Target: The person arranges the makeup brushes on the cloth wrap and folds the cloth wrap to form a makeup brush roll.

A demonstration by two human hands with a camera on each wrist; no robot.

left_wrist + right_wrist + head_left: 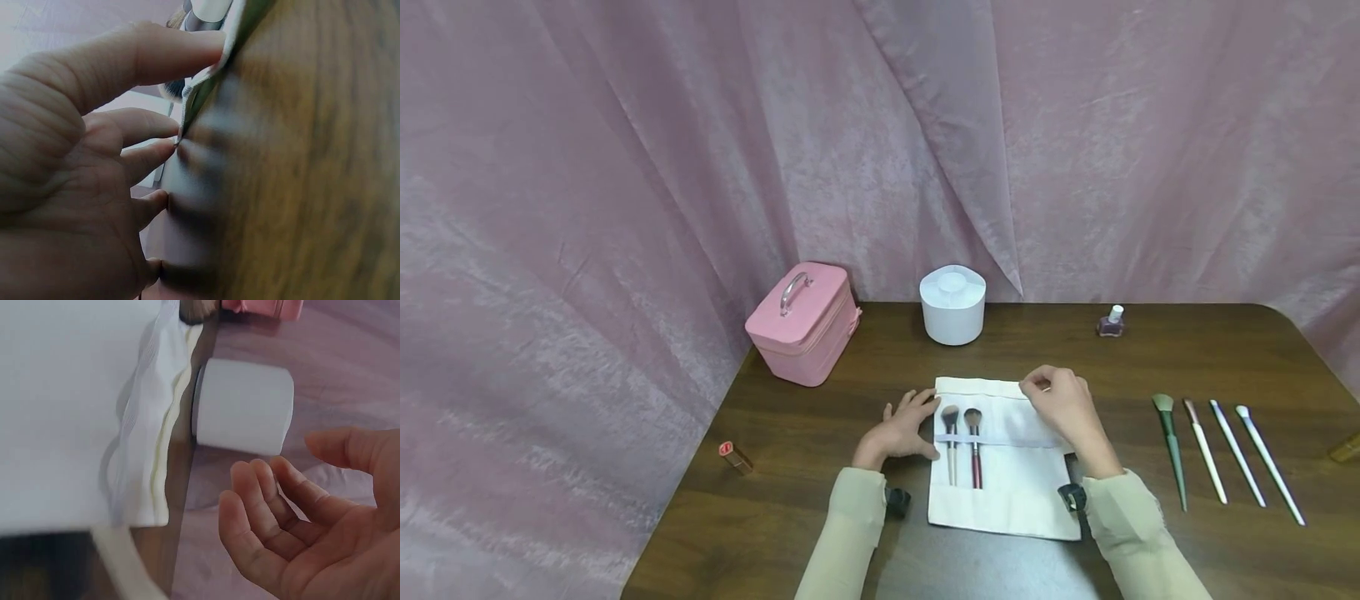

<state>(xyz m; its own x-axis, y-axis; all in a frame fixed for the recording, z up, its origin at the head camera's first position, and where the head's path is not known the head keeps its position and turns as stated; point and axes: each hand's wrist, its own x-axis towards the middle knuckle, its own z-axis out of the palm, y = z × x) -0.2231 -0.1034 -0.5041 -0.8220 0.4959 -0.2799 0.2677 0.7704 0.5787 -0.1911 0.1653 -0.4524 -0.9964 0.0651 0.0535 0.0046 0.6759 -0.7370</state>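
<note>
White brush roll (1022, 496) found spread on wooden table (775, 533), between both hands. Its right edge was partly covered by the right forearm and black wrist camera (1072, 497). To its left, a lipstick (735, 457) was noted; to its right, a green brush (1174, 457) and three pale-handled brushes (1208, 458). Nail polish bottle (1110, 323) was seen beyond it, rightward. Pink case (801, 325), beyond and left, was closed; white tub (953, 312), directly beyond, was lidded; contents of both hidden. Two brushes (975, 450) were held under the roll's strap (1015, 441). Left hand (904, 435): fingers spread, roll's left edge touched. Right hand (1063, 406): fingers loosely bent near its upper right, thumb apart, nothing grasped.
</note>
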